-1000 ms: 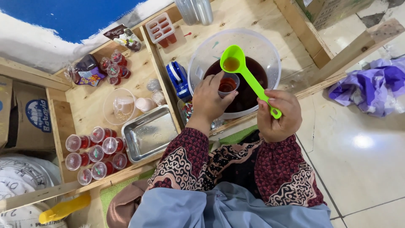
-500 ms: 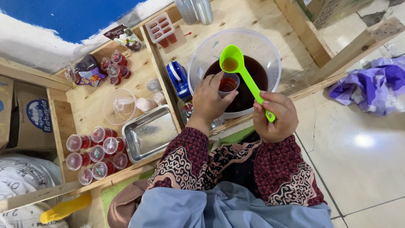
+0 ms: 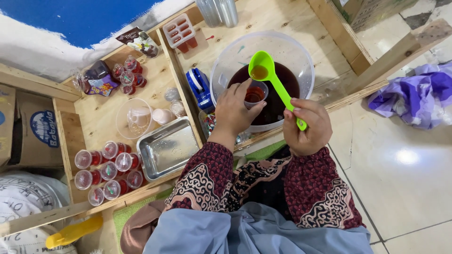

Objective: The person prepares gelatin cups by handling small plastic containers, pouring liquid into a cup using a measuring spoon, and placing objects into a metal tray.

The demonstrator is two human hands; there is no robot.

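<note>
small cup [image 3: 254,93] in left hand [image 3: 235,109], green ladle [image 3: 274,83] in right hand [image 3: 308,127], over bowl [image 3: 301,56]

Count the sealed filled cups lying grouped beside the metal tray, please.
8 sealed cups, lying on their sides left of the metal tray: three in the upper row, three in the middle, two in the lower. More sealed cups lie farther up by the purple bag, and overlap may hide some.

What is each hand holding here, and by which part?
The left hand holds a small clear cup by its side, over the bowl. The right hand holds a green ladle by the end of its handle.
</note>
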